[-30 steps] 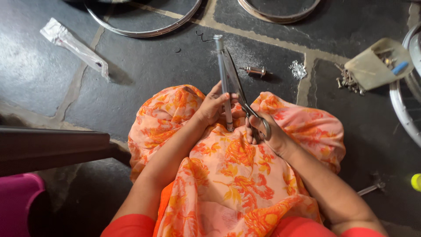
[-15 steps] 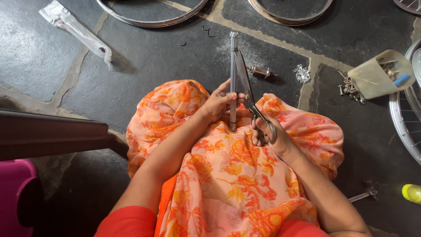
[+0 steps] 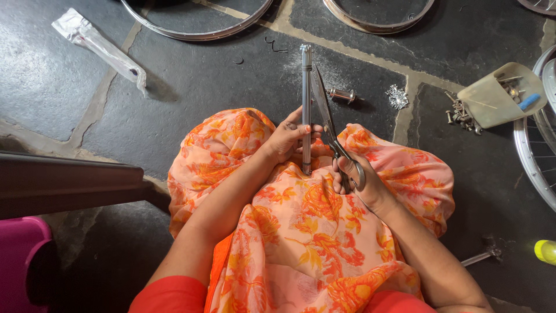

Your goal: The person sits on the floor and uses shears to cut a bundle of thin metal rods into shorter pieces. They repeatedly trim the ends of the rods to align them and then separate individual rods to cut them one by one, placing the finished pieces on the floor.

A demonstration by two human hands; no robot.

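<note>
My left hand (image 3: 291,138) grips a long bundle of thin metal spokes (image 3: 306,87), held upright over my lap and pointing away from me. My right hand (image 3: 360,181) holds a pair of metal scissors (image 3: 326,119) by the handles, its blades lying closed or nearly closed right alongside the bundle. Both hands rest on the orange floral cloth (image 3: 301,232) covering my knees.
On the dark stone floor lie bicycle wheel rims (image 3: 197,29) (image 3: 376,20) at the top and another rim (image 3: 536,150) at right. A plastic packet (image 3: 98,46), a small hub (image 3: 341,94), a cream container of small parts (image 3: 498,95), loose nuts (image 3: 460,113), a yellow object (image 3: 545,251) and a pink stool (image 3: 20,261) surround me.
The spoke bundle has turned a little more upright, and the scissors have stayed beside it. The view shifted slightly downward.
</note>
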